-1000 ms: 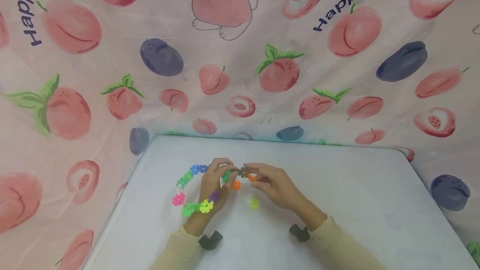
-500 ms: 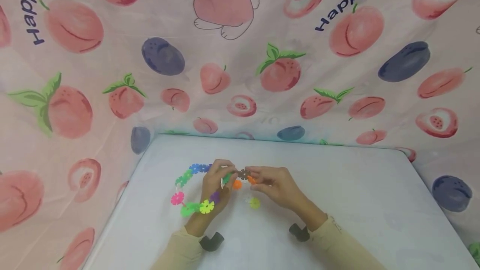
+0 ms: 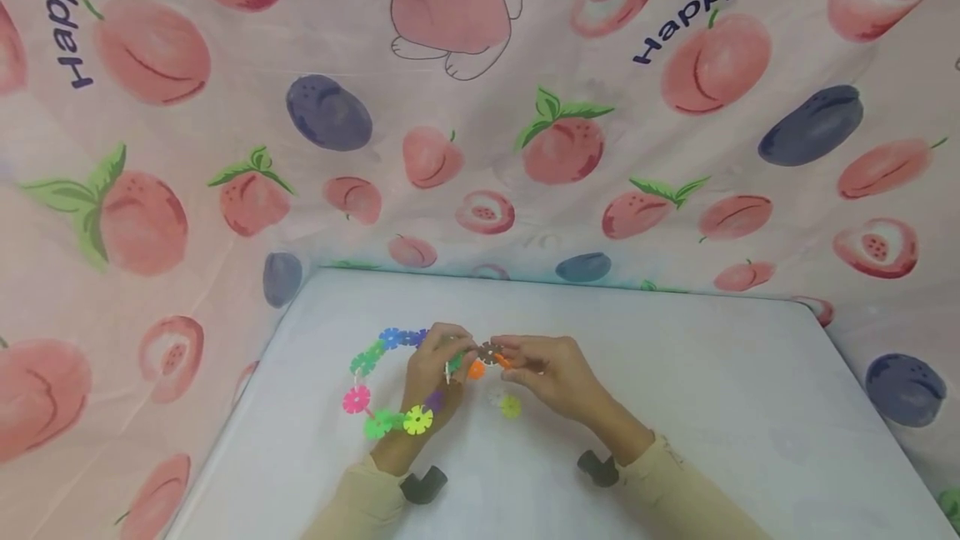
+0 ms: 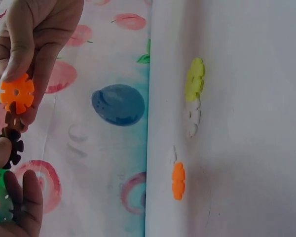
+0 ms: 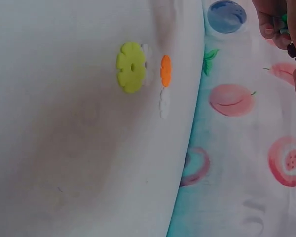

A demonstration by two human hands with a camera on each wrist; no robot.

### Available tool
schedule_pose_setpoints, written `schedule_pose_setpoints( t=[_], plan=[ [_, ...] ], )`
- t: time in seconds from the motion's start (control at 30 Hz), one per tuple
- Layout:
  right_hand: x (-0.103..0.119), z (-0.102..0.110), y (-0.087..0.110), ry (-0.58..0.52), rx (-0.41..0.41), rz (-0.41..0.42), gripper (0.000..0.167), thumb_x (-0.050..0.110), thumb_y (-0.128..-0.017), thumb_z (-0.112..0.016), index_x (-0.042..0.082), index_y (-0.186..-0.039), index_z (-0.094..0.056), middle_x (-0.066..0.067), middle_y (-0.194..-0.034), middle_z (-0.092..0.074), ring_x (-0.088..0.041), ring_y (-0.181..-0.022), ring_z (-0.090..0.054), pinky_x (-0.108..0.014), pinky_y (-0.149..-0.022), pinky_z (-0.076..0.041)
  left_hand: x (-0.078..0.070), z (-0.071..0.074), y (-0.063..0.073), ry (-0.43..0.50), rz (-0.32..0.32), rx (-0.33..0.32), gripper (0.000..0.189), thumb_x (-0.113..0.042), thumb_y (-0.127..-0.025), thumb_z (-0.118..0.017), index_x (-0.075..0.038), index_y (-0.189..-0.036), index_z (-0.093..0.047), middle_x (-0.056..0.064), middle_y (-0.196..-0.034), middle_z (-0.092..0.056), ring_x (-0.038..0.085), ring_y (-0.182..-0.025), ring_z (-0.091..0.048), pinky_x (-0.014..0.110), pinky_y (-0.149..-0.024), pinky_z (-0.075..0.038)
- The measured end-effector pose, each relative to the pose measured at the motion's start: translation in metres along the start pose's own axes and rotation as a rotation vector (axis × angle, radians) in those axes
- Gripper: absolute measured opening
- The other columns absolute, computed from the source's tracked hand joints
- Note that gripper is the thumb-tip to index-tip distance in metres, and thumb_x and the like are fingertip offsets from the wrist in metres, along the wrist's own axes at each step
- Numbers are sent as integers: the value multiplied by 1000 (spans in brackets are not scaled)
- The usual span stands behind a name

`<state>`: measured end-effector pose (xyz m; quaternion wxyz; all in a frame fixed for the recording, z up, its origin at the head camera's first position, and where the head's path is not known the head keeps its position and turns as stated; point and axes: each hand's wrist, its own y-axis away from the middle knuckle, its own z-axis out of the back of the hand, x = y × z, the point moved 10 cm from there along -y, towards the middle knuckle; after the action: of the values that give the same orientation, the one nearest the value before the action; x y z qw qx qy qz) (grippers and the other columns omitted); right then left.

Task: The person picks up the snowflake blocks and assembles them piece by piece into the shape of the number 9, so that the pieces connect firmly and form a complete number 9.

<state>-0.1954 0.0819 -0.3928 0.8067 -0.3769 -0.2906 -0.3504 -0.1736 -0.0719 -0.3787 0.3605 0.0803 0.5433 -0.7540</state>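
Observation:
A chain of colourful plastic snowflake discs loops round my left hand (image 3: 433, 373), with a pink disc (image 3: 356, 399) at its left side and a yellow-green disc (image 3: 417, 420) over the wrist. The left thumb and fingers pinch a dark brown disc (image 4: 16, 150) near the chain's end, with a green disc (image 4: 0, 197) beside it. My right hand (image 3: 561, 373) faces it, pinching an orange disc (image 4: 17, 93) between thumb and fingers. In the left wrist view a brown disc (image 4: 13, 120) sits between the orange and dark brown ones, overlapping both.
On the white table (image 3: 675, 407) lie a yellow disc (image 5: 131, 67) against a white disc (image 5: 148, 64), and an orange disc (image 5: 166, 71) end to end with another white disc (image 5: 164, 102). A fruit-print cloth (image 3: 480, 165) rises behind the table's far edge.
Both hands stay close together, almost in place. The orange disc in the right hand has tilted to look more edge-on, and the chain hanging round the left hand has swayed slightly.

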Motion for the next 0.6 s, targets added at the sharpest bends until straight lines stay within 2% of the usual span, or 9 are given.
schedule_pose_setpoints(
  t=[0.13,0.37,0.5,0.6],
  plan=[
    [-11,-3,2,-37,-3,-70,11,11,-82,-85,15,-83,-75,-2,-127,-73,-21,-113,-72,-24,-84,-60,5,0,0,29,22,32,7,-3,-91,-71,-2,-98,-73,10,-104,-62,22,-95,-65,27,-86,-56],
    [-31,-8,7,-243,7,-254,16,12,-84,-84,19,-90,-71,-3,-130,-71,-16,-110,-73,-27,-87,-60,8,0,0,5,38,93,34,-5,-91,-71,-2,-124,-65,14,-114,-59,25,-103,-63,36,-89,-57],
    [-34,-4,9,-305,-6,-288,15,21,-85,-84,19,-91,-71,-2,-131,-71,-15,-108,-74,-27,-89,-60,7,-3,3,11,11,148,41,-4,-88,-74,-1,-127,-62,16,-121,-57,27,-109,-62,41,-92,-58],
    [-36,0,8,-328,-26,-291,15,21,-86,-84,17,-92,-71,-3,-130,-71,-15,-107,-74,-26,-89,-59,5,-5,4,2,-37,180,46,-5,-85,-76,-2,-129,-62,20,-128,-55,31,-111,-63,45,-90,-59]
  ],
)
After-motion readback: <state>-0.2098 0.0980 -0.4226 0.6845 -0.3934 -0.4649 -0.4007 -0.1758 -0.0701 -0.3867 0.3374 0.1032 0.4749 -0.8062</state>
